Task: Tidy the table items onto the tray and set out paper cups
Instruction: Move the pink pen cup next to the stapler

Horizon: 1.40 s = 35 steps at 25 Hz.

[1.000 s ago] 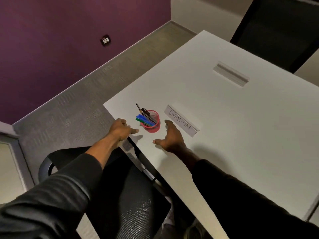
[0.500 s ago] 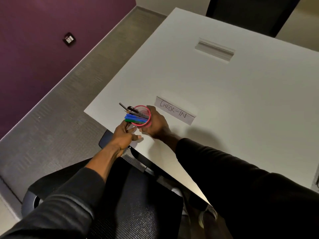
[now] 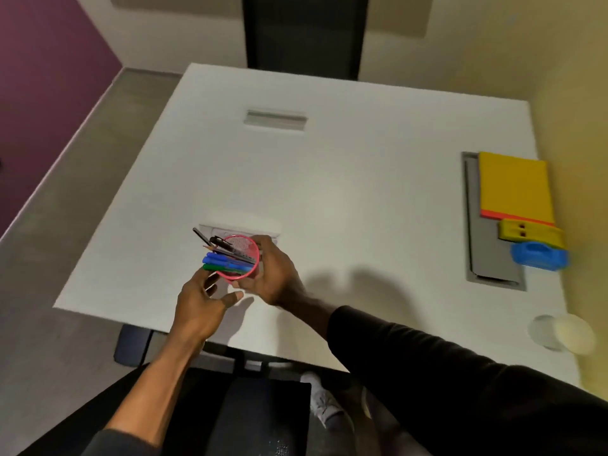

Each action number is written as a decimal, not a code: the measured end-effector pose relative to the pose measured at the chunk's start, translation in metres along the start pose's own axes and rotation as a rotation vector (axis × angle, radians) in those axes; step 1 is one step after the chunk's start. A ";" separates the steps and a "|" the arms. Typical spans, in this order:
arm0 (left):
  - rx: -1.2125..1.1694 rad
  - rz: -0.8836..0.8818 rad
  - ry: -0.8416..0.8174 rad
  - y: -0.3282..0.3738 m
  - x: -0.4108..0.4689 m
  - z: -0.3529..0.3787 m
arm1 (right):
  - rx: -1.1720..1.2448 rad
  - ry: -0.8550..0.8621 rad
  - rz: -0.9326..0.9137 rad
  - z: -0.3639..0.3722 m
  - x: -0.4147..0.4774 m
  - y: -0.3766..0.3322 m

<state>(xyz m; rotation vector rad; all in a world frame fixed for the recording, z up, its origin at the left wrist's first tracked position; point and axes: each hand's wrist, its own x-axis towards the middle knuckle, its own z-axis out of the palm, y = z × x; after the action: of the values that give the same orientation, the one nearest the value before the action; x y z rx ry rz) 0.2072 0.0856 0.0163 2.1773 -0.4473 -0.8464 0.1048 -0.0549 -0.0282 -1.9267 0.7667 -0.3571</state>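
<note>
My right hand (image 3: 269, 274) grips a pink mesh pen cup (image 3: 244, 248), lifted and tilted left above the white table (image 3: 345, 199). Blue, green and dark pens (image 3: 223, 258) stick out of it to the left. My left hand (image 3: 200, 304) is open just below the cup, fingers spread near the pens. A white paper sign (image 3: 210, 230) lies behind the cup, mostly hidden. At the right edge sits a grey tray (image 3: 483, 251) holding a yellow notepad (image 3: 513, 189), a yellow stapler-like item (image 3: 526, 232) and a blue tape dispenser (image 3: 539, 256). Stacked paper cups (image 3: 566, 334) lie at the near right.
A recessed cable slot (image 3: 275, 120) is set in the table's far middle. A dark chair (image 3: 302, 31) stands beyond the far edge, and another black chair (image 3: 250, 419) is below me. Purple wall (image 3: 39, 77) on the left.
My right hand closed on the pen cup and lifted it off the table, tilting it. My left hand moved under it. The view swung right, revealing the tray and paper cups.
</note>
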 end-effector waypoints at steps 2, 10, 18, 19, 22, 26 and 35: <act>0.045 0.062 -0.055 0.022 -0.007 0.030 | 0.007 0.082 0.012 -0.042 -0.019 0.008; 0.165 0.315 -0.350 0.137 -0.039 0.181 | -0.030 0.450 0.128 -0.220 -0.097 0.050; 0.269 0.544 -0.599 0.221 -0.082 0.337 | -0.096 0.674 0.382 -0.350 -0.173 0.108; 0.287 0.566 -0.616 0.228 -0.087 0.354 | -0.102 0.689 0.411 -0.362 -0.181 0.117; 0.312 0.621 -0.659 0.239 -0.098 0.395 | -0.095 0.747 0.479 -0.387 -0.199 0.136; 0.303 0.606 -0.748 0.250 -0.108 0.443 | -0.048 0.838 0.543 -0.415 -0.216 0.161; 0.326 0.607 -0.833 0.254 -0.105 0.505 | -0.139 0.844 0.728 -0.445 -0.226 0.212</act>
<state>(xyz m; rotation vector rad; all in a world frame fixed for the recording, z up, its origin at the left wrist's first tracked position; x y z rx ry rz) -0.2307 -0.2868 -0.0033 1.6779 -1.6485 -1.3470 -0.3859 -0.2824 0.0099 -1.4330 2.0006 -0.6697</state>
